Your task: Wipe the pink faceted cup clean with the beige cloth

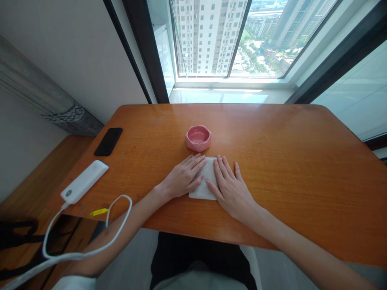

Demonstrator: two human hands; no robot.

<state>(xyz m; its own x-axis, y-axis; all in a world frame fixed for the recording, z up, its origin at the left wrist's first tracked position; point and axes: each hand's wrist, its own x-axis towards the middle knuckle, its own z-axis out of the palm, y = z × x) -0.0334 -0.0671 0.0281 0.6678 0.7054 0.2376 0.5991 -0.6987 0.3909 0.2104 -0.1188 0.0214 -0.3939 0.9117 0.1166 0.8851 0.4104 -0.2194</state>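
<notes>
A white folded cloth or paper napkin point(207, 183) lies on the orange wooden table point(287, 161), just in front of me. My left hand point(184, 177) rests flat on its left part, fingers stretched out. My right hand point(231, 187) lies flat on its right part, fingers spread. Only a strip of the napkin shows between the two hands. A small pink ceramic bowl point(198, 137) stands just beyond the napkin, apart from both hands.
A black phone point(108, 141) lies near the table's left edge. A white power bank point(84, 181) sits nearer me on the left, its white cable point(117, 225) looping off the table. A large window is behind the table.
</notes>
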